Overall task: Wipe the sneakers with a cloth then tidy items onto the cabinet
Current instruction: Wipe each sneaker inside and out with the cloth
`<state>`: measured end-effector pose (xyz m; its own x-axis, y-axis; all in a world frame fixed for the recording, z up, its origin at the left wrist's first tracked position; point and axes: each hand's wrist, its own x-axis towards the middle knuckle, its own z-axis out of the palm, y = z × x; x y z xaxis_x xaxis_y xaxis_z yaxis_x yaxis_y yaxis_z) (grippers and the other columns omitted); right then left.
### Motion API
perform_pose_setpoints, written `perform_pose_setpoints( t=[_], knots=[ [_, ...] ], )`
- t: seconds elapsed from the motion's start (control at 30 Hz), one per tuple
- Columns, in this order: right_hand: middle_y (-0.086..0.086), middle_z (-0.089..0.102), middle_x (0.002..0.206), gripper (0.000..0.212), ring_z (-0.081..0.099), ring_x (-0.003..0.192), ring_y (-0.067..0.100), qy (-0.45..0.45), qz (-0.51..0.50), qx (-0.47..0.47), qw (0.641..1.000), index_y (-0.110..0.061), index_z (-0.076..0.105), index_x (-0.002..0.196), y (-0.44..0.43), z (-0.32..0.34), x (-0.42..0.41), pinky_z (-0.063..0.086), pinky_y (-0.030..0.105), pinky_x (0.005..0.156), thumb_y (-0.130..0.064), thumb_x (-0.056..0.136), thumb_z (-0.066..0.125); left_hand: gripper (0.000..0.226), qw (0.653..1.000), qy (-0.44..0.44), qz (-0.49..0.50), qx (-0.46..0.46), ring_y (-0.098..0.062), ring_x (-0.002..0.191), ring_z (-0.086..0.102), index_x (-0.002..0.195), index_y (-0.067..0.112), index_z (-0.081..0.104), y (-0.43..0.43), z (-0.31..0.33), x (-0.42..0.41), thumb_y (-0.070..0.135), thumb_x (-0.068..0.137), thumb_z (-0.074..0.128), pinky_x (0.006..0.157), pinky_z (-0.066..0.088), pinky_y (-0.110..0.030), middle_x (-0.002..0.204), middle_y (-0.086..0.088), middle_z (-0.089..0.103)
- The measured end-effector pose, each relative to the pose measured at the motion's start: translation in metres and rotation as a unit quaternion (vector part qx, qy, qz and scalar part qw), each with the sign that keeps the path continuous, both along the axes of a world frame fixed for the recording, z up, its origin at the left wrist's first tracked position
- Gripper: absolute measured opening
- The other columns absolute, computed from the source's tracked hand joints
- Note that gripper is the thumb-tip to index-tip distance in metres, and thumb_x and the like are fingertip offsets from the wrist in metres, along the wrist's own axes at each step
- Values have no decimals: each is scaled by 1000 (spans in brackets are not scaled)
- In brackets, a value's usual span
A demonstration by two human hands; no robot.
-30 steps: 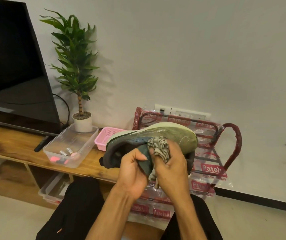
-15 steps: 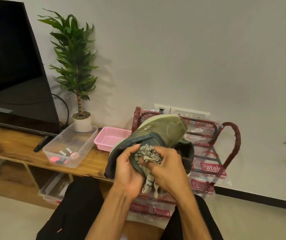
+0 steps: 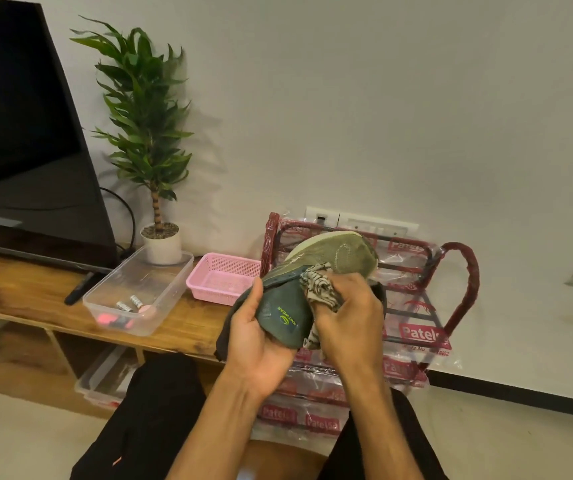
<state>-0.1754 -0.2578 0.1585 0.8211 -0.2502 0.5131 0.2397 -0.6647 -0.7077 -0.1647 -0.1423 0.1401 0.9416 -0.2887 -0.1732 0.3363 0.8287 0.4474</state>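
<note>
An olive-green sneaker [image 3: 337, 259] with a dark heel is held up in front of me, toe pointing up and away. My left hand [image 3: 257, 344] grips its heel end from below, thumb on the side. My right hand [image 3: 347, 320] holds a bunched striped cloth [image 3: 319, 289] and presses it against the sneaker's side near the collar. The wooden cabinet [image 3: 21, 289] runs along the left.
A clear plastic box [image 3: 160, 271] with small items, a pink basket [image 3: 222, 277], a potted plant [image 3: 160, 244] and a TV [image 3: 25, 133] sit on the cabinet. A red shoe rack wrapped in plastic [image 3: 458, 289] stands behind the sneaker. My dark-trousered knees are below.
The sneaker has been turned so its toe tips upward and the printed heel side faces me. The cloth hand has shifted right and up along the shoe's side.
</note>
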Motion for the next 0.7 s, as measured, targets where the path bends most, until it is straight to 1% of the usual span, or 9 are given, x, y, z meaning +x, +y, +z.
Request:
perform_pose_setpoints(
  t=[0.03,0.17,0.23,0.3,0.37,0.43,0.5,0.6,0.7],
  knots=[
    [-9,65,97,28,61,86,6,16,19,-5,1000,-20,74,108,4,-4,-3,53,25,78,-8,82,73,63,1000,-6,3,8,-30,111,66,130,1,59,0,0,1,49,90,50,98,46,-41,129,-21,63],
    [-11,66,90,19,63,81,4,70,92,15,993,-23,76,95,5,-13,-9,52,23,73,-11,80,73,80,998,-33,4,55,-32,120,61,130,-3,58,0,-3,-1,64,92,37,103,43,-41,130,-25,61],
    [-8,66,92,24,65,83,12,51,38,44,997,-20,75,100,-2,-10,-4,55,31,74,-8,80,71,85,997,-43,-5,59,-32,121,60,133,-1,56,-1,-3,-3,69,89,36,103,44,-42,131,-24,61],
    [-2,66,99,31,64,89,16,9,-45,48,998,-13,73,110,-4,-8,1,56,36,79,-3,81,69,88,996,-56,-10,65,-30,119,62,133,1,56,-3,-3,-4,72,86,35,99,50,-40,130,-21,62],
    [-1,68,103,34,63,91,16,1,-69,47,997,-13,72,113,0,-5,1,56,39,82,-3,81,69,89,995,-72,-18,73,-29,122,60,135,2,54,-5,-2,-4,73,85,33,100,50,-40,132,-20,61],
    [-9,70,102,31,66,91,12,23,-33,55,998,-19,74,110,4,-6,-2,57,39,82,-7,81,70,91,993,-80,-18,89,-28,125,58,137,2,52,-6,-2,-4,74,86,28,104,47,-39,134,-20,60],
    [-17,69,99,29,66,89,3,53,24,54,997,-24,75,105,5,-6,-9,57,30,81,-9,81,72,94,992,-81,-18,96,-29,127,56,138,1,51,-6,-5,-4,75,87,24,111,38,-40,134,-21,59],
    [-17,73,93,26,67,88,-2,86,142,86,982,-26,78,97,1,7,-14,54,19,78,-9,78,78,95,993,-77,-6,85,-30,128,55,138,0,50,-5,-7,-3,76,88,21,113,35,-41,135,-22,59],
    [-10,71,87,14,67,82,2,111,205,24,972,-21,78,86,-4,20,-11,54,28,75,-10,79,77,93,993,-75,-2,96,-28,125,58,136,3,53,-7,-11,-3,76,88,22,107,39,-38,132,-20,62]
  ],
)
